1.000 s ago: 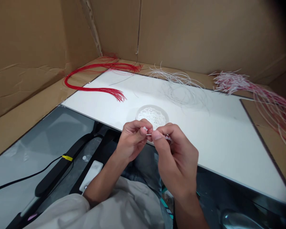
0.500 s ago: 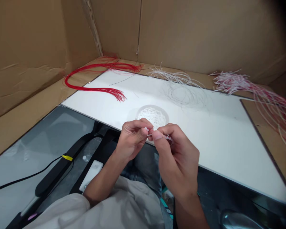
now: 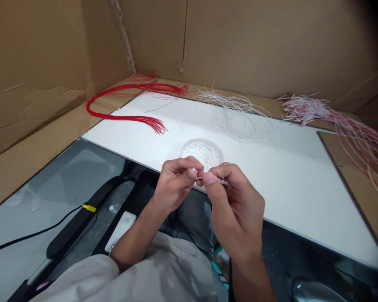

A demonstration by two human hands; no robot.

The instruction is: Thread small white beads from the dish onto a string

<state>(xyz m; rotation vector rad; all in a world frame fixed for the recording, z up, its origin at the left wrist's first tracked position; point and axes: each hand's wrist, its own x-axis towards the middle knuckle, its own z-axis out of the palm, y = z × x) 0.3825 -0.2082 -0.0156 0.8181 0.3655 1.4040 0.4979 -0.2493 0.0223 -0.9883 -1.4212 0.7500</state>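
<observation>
Left hand (image 3: pixel 175 184) and right hand (image 3: pixel 236 209) pinch a thin wire (image 3: pixel 199 178) between their fingertips.

Small white pieces show at both hands' grip, held over the edge of a white board (image 3: pixel 286 188). Just beyond sits a round bowl (image 3: pixel 201 141) of white beads (image 3: pixel 201 154); farther off lie a red wire bundle (image 3: pixel 126 118) and looped white wires (image 3: pixel 236 100).

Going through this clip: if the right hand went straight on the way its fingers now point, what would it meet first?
The right hand would likely meet the thin wire pinched between both hands, then the left hand; depth is hard to judge from this view.
</observation>
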